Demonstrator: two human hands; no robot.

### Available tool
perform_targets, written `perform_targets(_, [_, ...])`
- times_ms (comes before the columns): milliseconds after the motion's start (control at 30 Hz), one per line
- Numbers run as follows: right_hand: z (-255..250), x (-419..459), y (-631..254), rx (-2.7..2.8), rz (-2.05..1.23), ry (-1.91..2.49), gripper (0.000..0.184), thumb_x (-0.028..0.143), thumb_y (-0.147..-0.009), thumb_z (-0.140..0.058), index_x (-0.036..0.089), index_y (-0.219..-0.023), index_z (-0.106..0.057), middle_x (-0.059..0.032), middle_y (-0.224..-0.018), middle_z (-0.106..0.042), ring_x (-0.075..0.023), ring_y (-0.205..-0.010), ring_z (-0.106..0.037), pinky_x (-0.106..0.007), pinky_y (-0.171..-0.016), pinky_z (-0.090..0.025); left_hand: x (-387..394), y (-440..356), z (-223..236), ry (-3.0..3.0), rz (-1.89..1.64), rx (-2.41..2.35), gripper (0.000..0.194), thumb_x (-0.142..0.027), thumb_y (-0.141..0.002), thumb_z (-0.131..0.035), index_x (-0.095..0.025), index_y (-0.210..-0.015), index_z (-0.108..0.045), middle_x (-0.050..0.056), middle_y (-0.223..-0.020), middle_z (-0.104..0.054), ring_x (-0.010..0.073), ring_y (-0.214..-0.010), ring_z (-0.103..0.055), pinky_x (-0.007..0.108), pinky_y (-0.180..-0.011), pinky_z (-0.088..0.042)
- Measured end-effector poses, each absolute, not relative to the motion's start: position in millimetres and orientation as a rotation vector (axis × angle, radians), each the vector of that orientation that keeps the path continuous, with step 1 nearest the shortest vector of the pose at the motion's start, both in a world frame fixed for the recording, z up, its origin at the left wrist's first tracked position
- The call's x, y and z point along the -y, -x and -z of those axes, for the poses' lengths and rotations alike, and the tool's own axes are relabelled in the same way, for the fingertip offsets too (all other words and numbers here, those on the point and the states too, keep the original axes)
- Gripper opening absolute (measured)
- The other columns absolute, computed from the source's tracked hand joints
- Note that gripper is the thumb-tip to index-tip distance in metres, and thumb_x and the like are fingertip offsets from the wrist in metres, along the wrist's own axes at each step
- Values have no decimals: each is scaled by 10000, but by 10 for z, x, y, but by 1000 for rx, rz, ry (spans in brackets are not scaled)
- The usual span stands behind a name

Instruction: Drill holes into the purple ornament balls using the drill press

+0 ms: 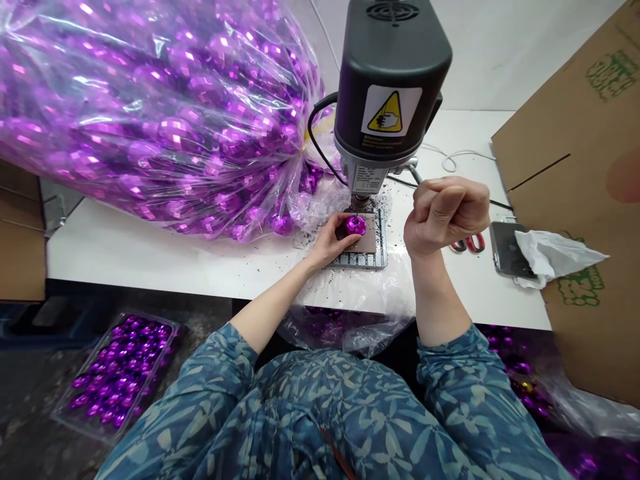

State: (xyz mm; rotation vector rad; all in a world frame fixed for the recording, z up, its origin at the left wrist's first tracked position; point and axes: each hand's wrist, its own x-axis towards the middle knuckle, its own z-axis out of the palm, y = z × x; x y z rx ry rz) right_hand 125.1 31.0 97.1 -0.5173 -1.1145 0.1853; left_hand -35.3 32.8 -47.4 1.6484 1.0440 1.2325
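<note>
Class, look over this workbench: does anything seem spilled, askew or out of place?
Yes. Small dark specks litter the white tabletop around the grey metal base plate, like scattered debris. A crumpled white tissue also lies partly over the dark phone, which looks untidy.

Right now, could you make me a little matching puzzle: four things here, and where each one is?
Things
1. Shiny purple faceted ball
2. Scissors with red-and-black handles
3. Black phone
4. Clear plastic tray of purple balls

Places
A. Partly under a crumpled white tissue
B. Below the level of the white table, at the picture's left
C. Under the black upright drill, in the left hand's grip
D. On the table, just beside the right hand

Pairs: 1-C, 2-D, 3-A, 4-B
</note>
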Motion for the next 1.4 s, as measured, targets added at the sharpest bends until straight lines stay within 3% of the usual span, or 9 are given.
perform_targets(233, [-783,-495,-1316,1184,1,400,380,575,-1028,-523,259,-833,-604,85,-489,-243,-42,-377,-201,-256,-457,-278,-330,350,506,-1650,-1286,-1045,593,-563,-891,-844,-205,-1296,-599,145,-1318,-734,297,-1244,-727,464,-1108,-574])
perform_targets(400, [-1102,-438,-1220,1151,-15,420,366,545,-1037,-544,243,-839,-606,88,-495,-196,-29,-362,-181,-233,-418,-178,-323,337,500,-1628,-1275,-1054,562,-502,-884,-868,-214,-1290,-606,138,-1322,-739,293,-1261,-724,466,-1125,-564])
perform_targets(500, [-1439,-501,-1161,1113,-83,491,390,509,-1054,-519,195,-840,-604,81,-581,-378,12,-400,-271,-195,-422,-199,-333,321,482,-1589,-1269,-1059,549,-470,-876,-880,-210,-1270,-601,139,-1325,-738,289,-1267,-723,463,-1125,-568])
perform_targets(600, [-1677,-587,-1145,1080,-193,593,560,686,-930,-562,148,-777,-580,77,-638,-491,50,-397,-275,-176,-411,-196,-272,309,458,-1584,-1298,-1150,552,-425,-854,-904,-204,-1249,-588,136,-1279,-747,288,-1224,-740,461,-1086,-594])
perform_targets(800, [-1772,-588,-1164,1065,-318,552,588,723,-784,-676,151,-675,-599,116,-451,-242,9,-322,-271,-195,-345,-137,514,468,440,-2156,-1458,-1149,537,-485,-950,-804,-244,-1375,-581,130,-1264,-744,282,-1151,-761,452,-965,-653])
perform_targets(967, [-1765,-560,-1168,1045,-383,478,558,667,-772,-745,131,-671,-626,112,-445,-316,18,-328,-305,-163,-355,-127,1520,793,612,-2913,-870,-660,296,-368,-1028,-660,-274,-1307,-684,156,-1273,-771,272,-1011,-782,417,-898,-662])
perform_targets(1067, [-1754,-551,-1178,1064,-383,482,514,622,-810,-739,136,-682,-634,114,-446,-339,30,-341,-313,-144,-382,-148,1744,973,752,-2999,-429,-638,435,-195,-991,-615,-306,-1410,-651,164,-1481,-697,315,-1219,-750,465,-1012,-632])
perform_targets(1233, [-1739,-532,-1196,1097,-366,506,453,575,-857,-707,151,-710,-649,120,-455,-339,44,-358,-344,-130,-410,-167,900,1058,507,-2776,-1062,-677,286,-157,-1012,-541,-219,-1251,-686,130,-1417,-721,251,-1344,-668,485,-1099,-613])
perform_targets(1400, [-1744,-520,-1202,1092,-378,523,474,585,-848,-693,135,-713,-634,130,-443,-335,46,-349,-334,-127,-403,-169,-733,877,-324,-2369,-656,-1725,406,-9,-966,-425,-152,-1194,-729,177,-1317,-712,324,-1298,-653,514,-1119,-552])
